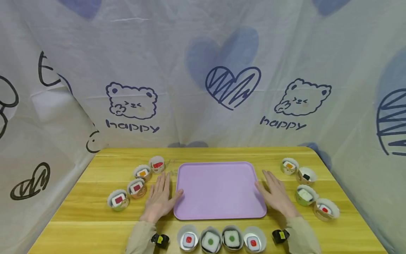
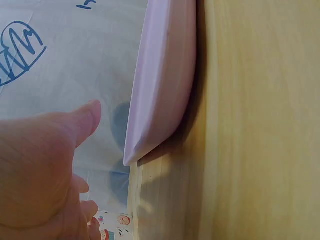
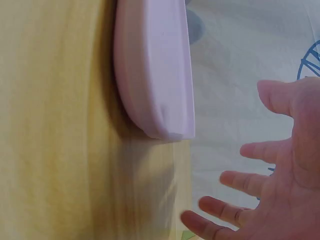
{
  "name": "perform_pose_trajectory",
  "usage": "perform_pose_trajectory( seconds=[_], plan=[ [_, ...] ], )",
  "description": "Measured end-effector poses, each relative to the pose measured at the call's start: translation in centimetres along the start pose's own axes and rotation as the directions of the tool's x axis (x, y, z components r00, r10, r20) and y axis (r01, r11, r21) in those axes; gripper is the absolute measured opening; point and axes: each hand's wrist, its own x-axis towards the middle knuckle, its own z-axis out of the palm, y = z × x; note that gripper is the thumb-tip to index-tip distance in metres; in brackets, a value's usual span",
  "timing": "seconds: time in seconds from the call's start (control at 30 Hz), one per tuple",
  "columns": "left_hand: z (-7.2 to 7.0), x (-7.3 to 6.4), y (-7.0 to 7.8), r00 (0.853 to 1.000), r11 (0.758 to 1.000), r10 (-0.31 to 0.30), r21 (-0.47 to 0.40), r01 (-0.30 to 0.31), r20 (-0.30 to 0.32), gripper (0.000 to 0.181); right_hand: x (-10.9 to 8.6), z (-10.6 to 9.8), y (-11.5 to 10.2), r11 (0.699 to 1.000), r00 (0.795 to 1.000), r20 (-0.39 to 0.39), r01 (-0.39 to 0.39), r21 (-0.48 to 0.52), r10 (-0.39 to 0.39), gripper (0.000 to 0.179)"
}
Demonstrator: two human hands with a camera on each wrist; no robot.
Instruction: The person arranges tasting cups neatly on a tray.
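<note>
A shallow lilac tray (image 1: 220,190) lies flat on the wooden table. Beside its left edge is my left hand (image 1: 160,201), fingers straight and thumb reaching over the rim in the head view. My right hand (image 1: 276,194) mirrors it at the right edge, its fingers spread. Neither hand holds anything. Seen from the left wrist, the thumb (image 2: 90,117) hovers higher than the tray wall (image 2: 167,75), apart from it. The right wrist view likewise has a gap between the right hand (image 3: 285,170) and the tray's side (image 3: 135,65).
Paper cups holding blocks that look like sushi pieces stand around the tray: several at left, such as one cup (image 1: 118,205), several at right, such as another (image 1: 326,214), and a front row including a near cup (image 1: 188,248). A printed cloth (image 1: 190,134) hangs behind the table (image 1: 82,236).
</note>
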Motion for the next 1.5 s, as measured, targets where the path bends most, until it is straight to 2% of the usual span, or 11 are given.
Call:
perform_pose_trajectory(
  seconds=[0.2, 0.4, 0.63, 0.8, 1.0, 1.3, 1.5],
  plan=[
    [-0.1, 0.1, 0.2, 1.000, 1.000, 0.010, -0.003, -0.010, 0.003, 0.089, 0.9, -0.2, -0.5, 0.999, 0.999, 0.040, -0.035, 0.010, 0.035, 0.075],
    [0.0, 0.1, 0.4, 0.999, 0.999, 0.044, 0.028, -0.044, -0.004, 0.089, 2.0, 0.2, -0.4, 0.999, 0.998, 0.042, -0.043, -0.001, 0.043, 0.071],
    [-0.3, 0.7, 0.2, 0.997, 0.997, 0.079, 0.025, -0.079, 0.007, 0.089, 2.7, 1.0, 0.2, 0.998, 0.999, 0.003, -0.034, -0.050, 0.035, 0.050],
    [-1.1, 1.0, 0.0, 0.994, 0.993, 0.111, 0.041, -0.111, 0.003, 0.087, 2.8, 1.2, 0.2, 0.996, 0.999, -0.014, -0.046, -0.071, 0.045, 0.036],
    [-2.4, 1.4, 0.3, 0.990, 0.988, 0.141, 0.064, -0.142, 0.020, 0.088, 2.9, 1.4, 0.3, 0.993, 0.996, 0.007, -0.087, -0.079, 0.088, 0.030],
    [-4.7, 3.1, -0.3, 0.991, 0.985, 0.123, 0.115, -0.128, 0.047, 0.084, 3.1, 1.9, 0.3, 0.993, 0.994, 0.003, -0.107, -0.057, 0.108, 0.025],
    [-6.1, 4.6, -1.2, 0.992, 0.991, 0.110, 0.076, -0.115, 0.065, 0.086, 3.1, 2.2, 0.4, 0.994, 0.995, -0.002, -0.103, -0.041, 0.103, 0.024]
  ],
)
